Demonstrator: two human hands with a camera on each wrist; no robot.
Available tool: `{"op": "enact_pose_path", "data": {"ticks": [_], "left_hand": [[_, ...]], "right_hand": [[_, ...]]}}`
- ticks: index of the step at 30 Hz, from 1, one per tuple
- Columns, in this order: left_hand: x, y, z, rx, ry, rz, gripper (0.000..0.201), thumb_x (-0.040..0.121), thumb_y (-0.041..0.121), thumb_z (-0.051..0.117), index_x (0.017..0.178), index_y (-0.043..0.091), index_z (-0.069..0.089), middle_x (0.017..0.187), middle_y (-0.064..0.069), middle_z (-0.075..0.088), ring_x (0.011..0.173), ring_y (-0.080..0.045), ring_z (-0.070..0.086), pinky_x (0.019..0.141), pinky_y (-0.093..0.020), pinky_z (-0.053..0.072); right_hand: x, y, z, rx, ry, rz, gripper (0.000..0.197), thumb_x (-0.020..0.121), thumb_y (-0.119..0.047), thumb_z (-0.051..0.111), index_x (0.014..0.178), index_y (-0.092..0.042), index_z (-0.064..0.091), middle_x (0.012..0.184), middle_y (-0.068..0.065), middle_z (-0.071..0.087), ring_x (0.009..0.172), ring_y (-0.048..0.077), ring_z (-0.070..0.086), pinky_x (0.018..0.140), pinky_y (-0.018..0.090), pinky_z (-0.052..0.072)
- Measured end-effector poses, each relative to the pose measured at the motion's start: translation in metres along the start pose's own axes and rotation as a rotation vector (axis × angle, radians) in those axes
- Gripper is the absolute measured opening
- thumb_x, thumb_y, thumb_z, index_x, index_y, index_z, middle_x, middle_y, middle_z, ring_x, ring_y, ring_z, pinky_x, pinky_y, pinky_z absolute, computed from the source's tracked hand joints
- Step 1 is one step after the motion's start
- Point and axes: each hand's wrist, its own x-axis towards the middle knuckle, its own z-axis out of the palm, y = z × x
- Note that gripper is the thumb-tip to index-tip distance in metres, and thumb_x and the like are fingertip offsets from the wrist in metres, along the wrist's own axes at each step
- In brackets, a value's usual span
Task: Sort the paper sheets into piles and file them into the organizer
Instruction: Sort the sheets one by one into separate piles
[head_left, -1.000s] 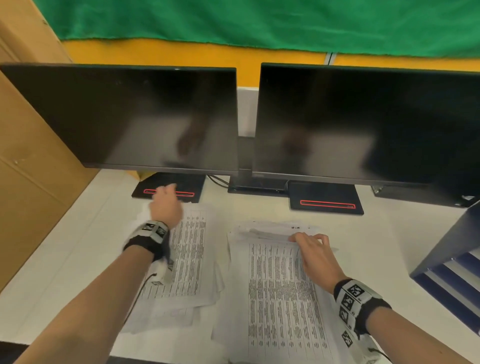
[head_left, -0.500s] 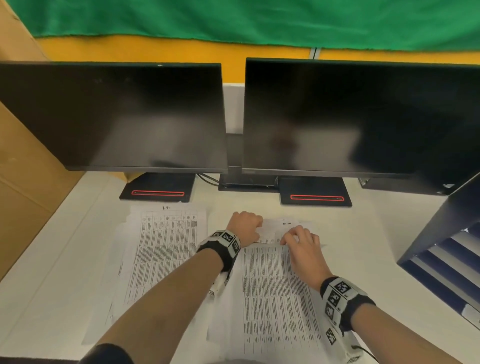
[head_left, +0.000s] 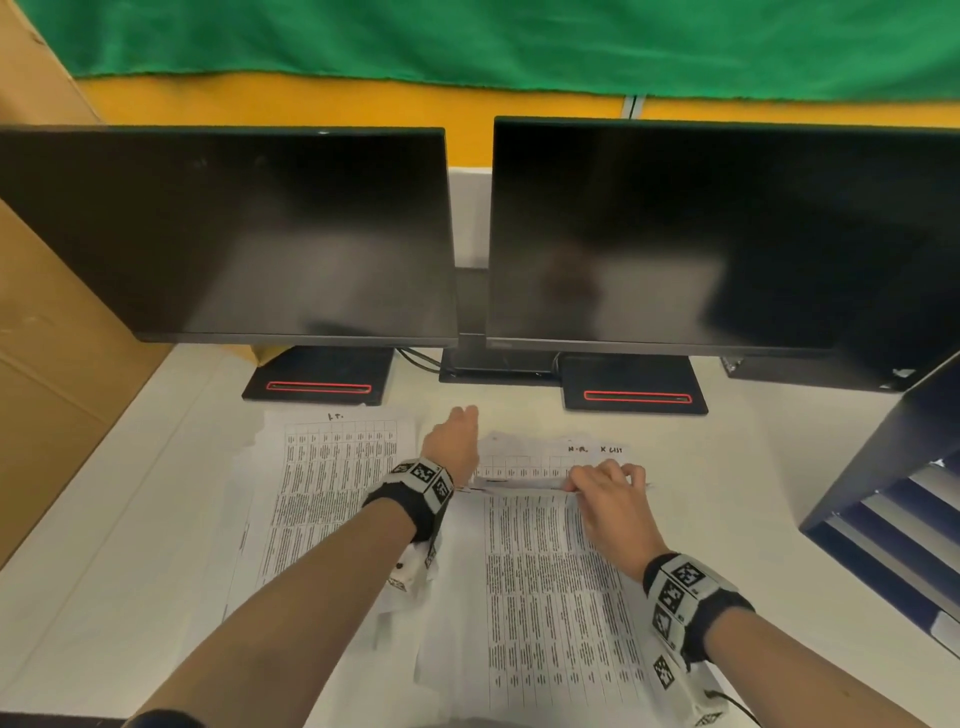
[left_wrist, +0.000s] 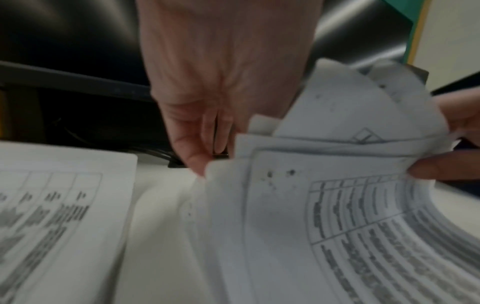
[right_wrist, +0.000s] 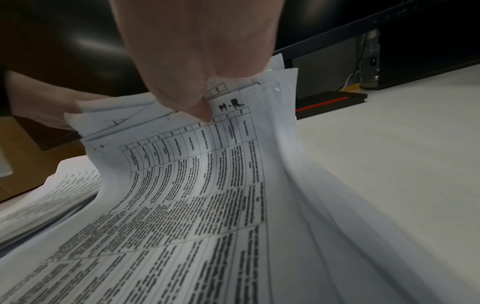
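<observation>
1. Right fingers (right_wrist: 197, 107) pinching the lifted top edge of the H.R. sheets (head_left: 545, 561), centre desk.
2. Left hand (head_left: 453, 441) (moved over from the left pile (head_left: 332, 493)) gripping the same edge.
3. Likely squaring this pile for the organizer (head_left: 893, 499).

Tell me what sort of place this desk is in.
Most likely an office workstation. Two dark flat monitors stand side by side on a white desk, piles of printed white table sheets lie before them, and a dark blue tiered paper organizer sits at the right.
</observation>
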Motion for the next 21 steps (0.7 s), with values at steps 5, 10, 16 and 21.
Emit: {"op": "enact_pose_path", "data": {"ticks": [5,10,16,21], "left_hand": [[0.001,-0.003,-0.006,0.142,-0.067,0.032,0.022,0.088,0.012,0.049,0.108,0.010,0.056,0.106,-0.008,0.061,0.097,-0.026,0.060,0.079,-0.033,0.048],[-0.004,0.000,-0.004,0.095,-0.056,0.242,0.018,0.091,0.025,0.052,0.098,0.016,0.066,0.099,-0.004,0.064,0.096,-0.021,0.052,0.080,-0.033,0.042],[-0.009,0.001,-0.010,-0.359,-0.322,0.276,0.024,0.085,0.030,0.066,0.099,0.011,0.072,0.108,-0.004,0.059,0.100,-0.020,0.056,0.085,-0.027,0.048],[-0.001,0.010,-0.013,-0.495,-0.276,-0.010,0.048,0.096,0.047,0.041,0.116,0.008,0.060,0.117,-0.009,0.059,0.094,-0.025,0.063,0.076,-0.031,0.054]], "right_hand": [[0.003,0.002,0.003,0.020,-0.026,0.016,0.028,0.080,-0.004,0.063,0.096,-0.027,0.056,0.108,-0.007,0.052,0.091,0.013,0.052,0.092,0.031,0.027],[0.005,0.002,0.000,0.016,-0.043,0.067,0.026,0.081,-0.004,0.061,0.095,-0.026,0.056,0.139,0.001,0.037,0.100,0.020,0.049,0.097,0.036,0.039],[0.004,0.006,-0.002,-0.042,-0.046,0.013,0.026,0.079,-0.004,0.061,0.094,-0.026,0.057,0.117,-0.004,0.062,0.100,0.017,0.057,0.087,0.033,0.031],[0.001,0.006,-0.004,-0.061,0.010,-0.007,0.029,0.075,-0.004,0.067,0.090,-0.027,0.057,0.085,-0.011,0.065,0.080,0.015,0.055,0.077,0.030,0.024]]}}
